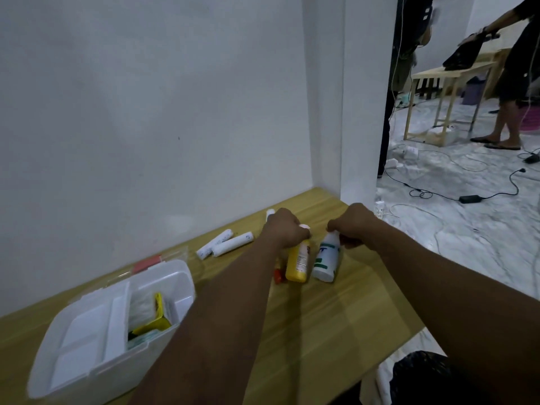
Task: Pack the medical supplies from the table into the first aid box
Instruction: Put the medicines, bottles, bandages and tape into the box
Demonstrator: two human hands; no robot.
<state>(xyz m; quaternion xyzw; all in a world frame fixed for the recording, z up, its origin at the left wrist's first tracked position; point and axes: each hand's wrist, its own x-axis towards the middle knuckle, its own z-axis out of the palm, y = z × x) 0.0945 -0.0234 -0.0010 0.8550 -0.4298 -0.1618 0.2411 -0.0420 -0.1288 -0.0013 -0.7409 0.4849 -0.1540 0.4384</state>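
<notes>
The open white first aid box [87, 372] stands at the table's front left, holding a yellow packet [159, 315] and white gauze. My left hand [285, 229] grips the top of a yellow bottle [298, 263]. My right hand [355, 225] grips the top of a white bottle with green print [327, 261] right beside it. Two white bandage rolls [225, 245] lie near the wall, and a third white roll [270, 213] peeks out behind my left hand. A small red-capped item [278, 276] lies left of the yellow bottle, mostly hidden.
The wooden table [336, 323] butts against a white wall at the back. Its right edge drops to a marble floor strewn with cables. Another person stands at a wooden bench [450, 74] far right. The box's clear lid with a red latch [147, 263] leans toward the wall.
</notes>
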